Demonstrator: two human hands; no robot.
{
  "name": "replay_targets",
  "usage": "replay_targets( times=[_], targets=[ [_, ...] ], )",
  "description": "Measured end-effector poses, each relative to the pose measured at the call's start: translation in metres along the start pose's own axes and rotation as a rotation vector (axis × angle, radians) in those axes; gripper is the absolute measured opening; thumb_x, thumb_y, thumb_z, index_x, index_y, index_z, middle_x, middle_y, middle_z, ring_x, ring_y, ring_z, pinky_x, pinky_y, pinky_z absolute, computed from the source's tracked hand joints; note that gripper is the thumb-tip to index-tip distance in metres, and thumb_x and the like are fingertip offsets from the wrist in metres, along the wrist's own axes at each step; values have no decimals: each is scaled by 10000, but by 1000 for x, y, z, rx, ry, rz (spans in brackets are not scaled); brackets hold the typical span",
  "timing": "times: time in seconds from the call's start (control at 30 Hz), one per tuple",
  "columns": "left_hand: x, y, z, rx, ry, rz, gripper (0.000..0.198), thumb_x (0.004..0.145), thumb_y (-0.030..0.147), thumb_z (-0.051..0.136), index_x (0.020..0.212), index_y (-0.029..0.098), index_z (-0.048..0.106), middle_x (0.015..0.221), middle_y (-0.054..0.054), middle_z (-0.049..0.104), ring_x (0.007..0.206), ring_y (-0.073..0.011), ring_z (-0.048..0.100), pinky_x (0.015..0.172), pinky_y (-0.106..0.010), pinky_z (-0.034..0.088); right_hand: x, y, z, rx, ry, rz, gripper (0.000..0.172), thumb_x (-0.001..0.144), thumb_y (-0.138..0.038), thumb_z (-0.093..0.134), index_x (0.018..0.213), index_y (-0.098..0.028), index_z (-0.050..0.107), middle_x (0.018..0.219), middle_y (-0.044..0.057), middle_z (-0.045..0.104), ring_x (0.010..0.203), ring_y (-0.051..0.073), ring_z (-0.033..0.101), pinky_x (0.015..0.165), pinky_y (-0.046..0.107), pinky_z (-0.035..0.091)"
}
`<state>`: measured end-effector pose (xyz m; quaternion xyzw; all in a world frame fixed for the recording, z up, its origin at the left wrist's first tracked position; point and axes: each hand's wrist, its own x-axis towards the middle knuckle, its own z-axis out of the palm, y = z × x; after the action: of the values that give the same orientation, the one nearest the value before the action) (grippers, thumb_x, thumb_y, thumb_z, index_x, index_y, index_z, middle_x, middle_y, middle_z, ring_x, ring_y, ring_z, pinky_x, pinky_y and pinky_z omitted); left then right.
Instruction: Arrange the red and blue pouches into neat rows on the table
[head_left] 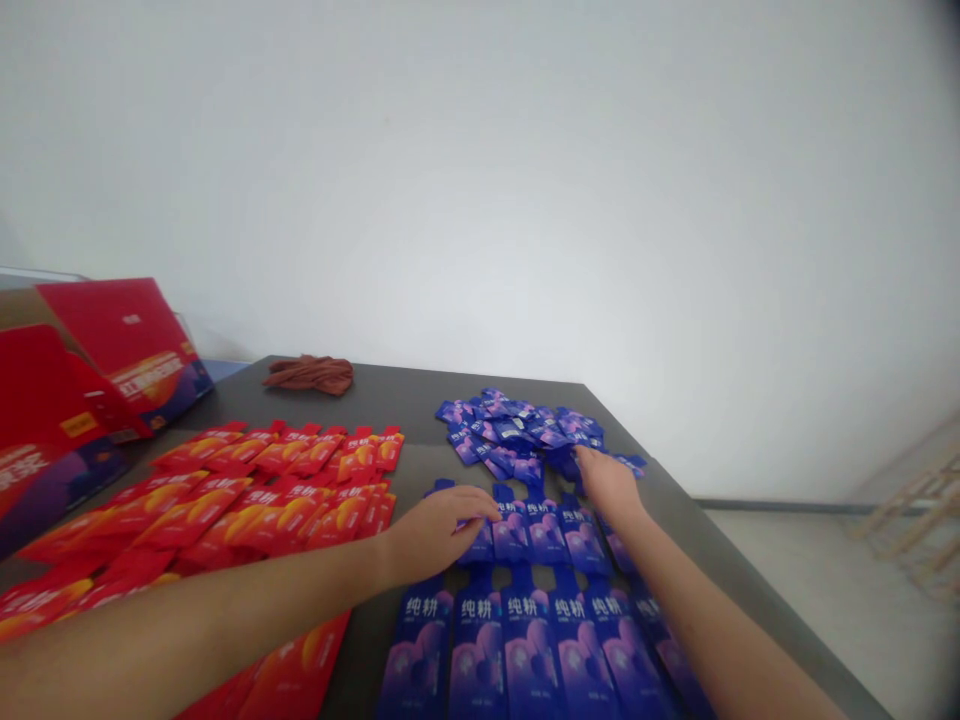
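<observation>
Blue pouches (525,640) lie in neat rows on the dark table (412,400) in front of me. A loose heap of blue pouches (517,425) sits further back. My left hand (435,530) rests palm down on a blue pouch at the left end of the far row, fingers curled onto it. Reaching into the near edge of the heap, my right hand (607,480) lies on the pouches there with its fingertips hidden among them. Red pouches (247,500) lie in rows to the left.
Red cardboard boxes (90,380) stand at the table's left edge. A reddish-brown cloth (311,373) lies at the back. A white wall rises behind the table. The table's right edge drops to a pale floor, with a wooden rack (911,510) at far right.
</observation>
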<state>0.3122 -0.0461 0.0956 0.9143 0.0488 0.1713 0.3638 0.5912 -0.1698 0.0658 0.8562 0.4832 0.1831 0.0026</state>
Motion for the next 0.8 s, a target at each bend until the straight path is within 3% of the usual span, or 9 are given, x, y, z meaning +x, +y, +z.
replay_targets(
  times=[0.13, 0.23, 0.3, 0.33, 0.4, 0.47, 0.53, 0.7, 0.8],
  targets=[
    [16, 2, 9, -319, -22, -289, 293, 858, 245, 493, 1109, 170, 626, 1123, -70, 669, 1037, -189, 612, 965, -318, 431, -16, 2, -25, 27, 171, 97, 351, 977, -155, 338, 1224, -125, 586, 1099, 121, 636, 924, 210, 641, 758, 296, 508],
    [30, 12, 20, -703, -72, -543, 463, 867, 421, 523, 1241, 149, 504, 1186, -132, 632, 989, -203, 639, 910, -344, 465, -43, -15, -40, 49, 279, 116, 348, 978, -191, 355, 1221, -150, 599, 1113, 95, 642, 937, 191, 642, 787, 272, 503],
    [38, 21, 28, -951, -135, -606, 566, 835, 583, 512, 1220, 167, 506, 1227, -145, 603, 1003, -210, 635, 906, -355, 465, -68, -32, -47, 81, 397, 27, 337, 968, -185, 373, 1205, -166, 611, 1110, 63, 649, 945, 160, 638, 825, 247, 493],
    [41, 26, 33, -1069, -174, -603, 582, 822, 629, 496, 1176, 169, 533, 1216, -140, 605, 1007, -206, 631, 914, -354, 461, -81, -42, -49, 118, 517, -83, 327, 957, -164, 384, 1182, -157, 622, 1117, 56, 647, 957, 151, 634, 850, 245, 485],
    [46, 35, 42, -1263, -188, -587, 497, 828, 604, 509, 1025, 155, 592, 1084, -104, 648, 946, -170, 631, 924, -330, 452, -107, -59, -53, 204, 663, -284, 325, 929, -103, 403, 1175, -138, 612, 1197, 55, 610, 1071, 156, 591, 938, 271, 453],
    [48, 40, 51, -1357, -135, -591, 339, 843, 482, 559, 872, 146, 597, 879, -42, 655, 817, -121, 616, 921, -299, 449, -127, -71, -54, 286, 681, -361, 316, 907, -85, 435, 1171, -124, 605, 1248, 66, 577, 1161, 168, 539, 997, 301, 423],
    [49, 42, 59, -1376, -91, -610, 259, 843, 402, 588, 800, 147, 576, 768, -4, 627, 747, -101, 597, 915, -292, 452, -138, -75, -53, 349, 655, -316, 303, 906, -100, 457, 1168, -126, 608, 1257, 71, 569, 1179, 169, 526, 1013, 310, 415],
    [57, 42, 68, -1318, -39, -623, 299, 830, 463, 609, 906, 175, 586, 882, -20, 659, 844, -134, 627, 933, -339, 449, -136, -65, -48, 489, 619, -93, 285, 953, -179, 429, 1136, -155, 647, 1214, 44, 600, 1111, 146, 576, 985, 277, 439],
    [66, 42, 72, -1297, -76, -615, 404, 812, 563, 583, 968, 191, 592, 912, -24, 661, 855, -139, 627, 919, -339, 461, -130, -63, -48, 668, 559, 63, 307, 972, -266, 415, 1122, -168, 665, 1146, 25, 637, 1050, 135, 611, 934, 248, 473]
  ],
)
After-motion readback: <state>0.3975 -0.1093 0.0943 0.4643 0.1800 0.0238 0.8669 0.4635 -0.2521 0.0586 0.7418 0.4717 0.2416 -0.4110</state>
